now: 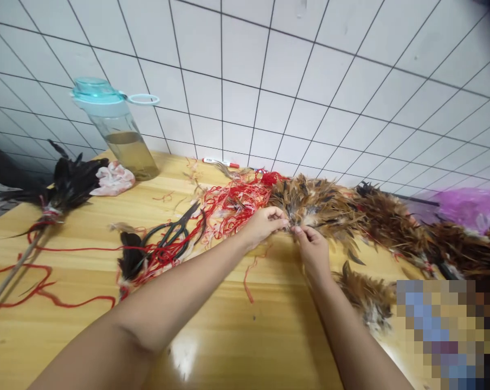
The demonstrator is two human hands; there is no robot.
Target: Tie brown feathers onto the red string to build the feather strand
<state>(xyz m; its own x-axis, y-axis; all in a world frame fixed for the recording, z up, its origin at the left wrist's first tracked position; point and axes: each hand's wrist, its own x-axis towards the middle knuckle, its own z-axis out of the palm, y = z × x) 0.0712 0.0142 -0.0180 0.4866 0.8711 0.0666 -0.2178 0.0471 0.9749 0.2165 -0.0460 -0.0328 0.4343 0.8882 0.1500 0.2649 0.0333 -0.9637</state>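
Observation:
My left hand (268, 223) and my right hand (312, 248) meet near the middle of the table, fingertips almost touching. Both are closed in a pinch at the pale quill ends of brown feathers (316, 200), which fan out away from me. The exact grip of the fingertips is too small to make out. Beside my left hand lies a tangle of red string (239, 203). Black-handled scissors (174, 233) rest on more red string to the left. A small loose bunch of brown feathers (367, 295) sits to the right of my right forearm.
At left lies a stick (15, 271) tied with black feathers (72, 181). Behind it are a scrunchie (114, 179) and a water bottle (127, 138). A red marker (220, 162) lies by the tiled wall. More feather bundles (399, 225) and a purple plastic bag (472, 208) are at right.

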